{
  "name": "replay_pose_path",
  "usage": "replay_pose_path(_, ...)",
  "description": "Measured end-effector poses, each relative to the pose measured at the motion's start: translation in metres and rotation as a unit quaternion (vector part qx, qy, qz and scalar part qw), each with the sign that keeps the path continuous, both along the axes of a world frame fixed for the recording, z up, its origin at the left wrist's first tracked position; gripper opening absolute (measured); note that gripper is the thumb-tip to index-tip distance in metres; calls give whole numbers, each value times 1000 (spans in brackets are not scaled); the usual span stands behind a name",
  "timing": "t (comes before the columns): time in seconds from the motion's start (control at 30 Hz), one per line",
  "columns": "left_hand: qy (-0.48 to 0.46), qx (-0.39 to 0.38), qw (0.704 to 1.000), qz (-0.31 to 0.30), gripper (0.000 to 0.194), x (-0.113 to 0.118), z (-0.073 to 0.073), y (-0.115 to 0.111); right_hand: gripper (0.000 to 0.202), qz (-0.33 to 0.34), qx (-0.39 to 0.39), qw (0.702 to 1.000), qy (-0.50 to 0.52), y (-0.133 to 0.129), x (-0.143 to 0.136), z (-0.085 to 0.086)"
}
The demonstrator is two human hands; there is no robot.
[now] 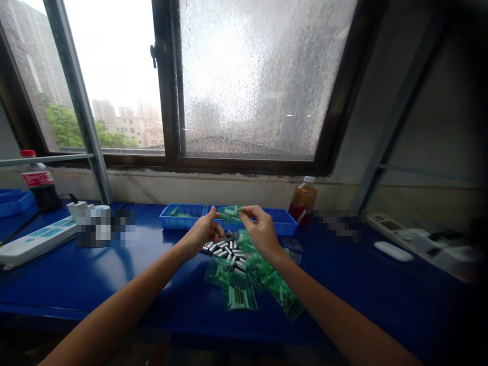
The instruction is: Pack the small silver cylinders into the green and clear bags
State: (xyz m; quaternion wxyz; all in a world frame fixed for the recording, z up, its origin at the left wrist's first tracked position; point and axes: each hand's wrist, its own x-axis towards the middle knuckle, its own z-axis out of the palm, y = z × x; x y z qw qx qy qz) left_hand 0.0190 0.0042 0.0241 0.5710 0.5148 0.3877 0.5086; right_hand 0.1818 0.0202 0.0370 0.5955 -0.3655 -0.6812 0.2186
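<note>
Between my two hands is a small green plastic bag (231, 211) with pale pieces showing in it. The fingers of my left hand (203, 231) pinch its left edge. At its right side, my right hand (261, 229) grips it between thumb and fingers. Below the hands lies a heap of small black-and-white cylindrical pieces (229, 250). Green bags (282, 292) are piled to the right of these pieces and in front of them, partly under my right forearm. One flat green bag (239, 296) nearest me shows several thin strips inside.
Blue plastic trays (183, 222) stand behind my hands, the left one with green material in it. An amber drink bottle (303, 201) is at their right end. Power strips (41, 239) lie at left and right. A cola bottle (40, 183) stands far left, below the window.
</note>
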Motion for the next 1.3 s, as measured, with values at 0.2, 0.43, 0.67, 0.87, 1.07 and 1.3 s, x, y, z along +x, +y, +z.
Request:
replay_pose_path(0.2, -62, -2, 998, 12, 43, 3, 6, -5, 14, -15, 59, 997, -48, -7, -2, 0)
replay_pose_path(0.43, 5, 137, 983, 120, 41, 1, 3, -4, 30, 30, -13, 996, -84, 1, -1, -4)
replay_pose_path(0.67, 281, 369, 865, 193, 17, -3, 5, -8, 34, 89, -238, 967, 22, 2, 3, 2)
replay_pose_path(0.87, 385, 493, 766, 148, 28, 4, -1, -11, 24, 113, -283, 948, 93, 6, 5, 2)
replay_pose_path(1.07, 274, 283, 906, 154, 24, -1, 1, -3, 24, 52, -120, 991, 34, 5, 2, 0)
replay_pose_path(1.3, -5, 24, 999, 39, 43, -1, 6, -5, 16, 53, 81, 992, -77, -7, -1, -2)
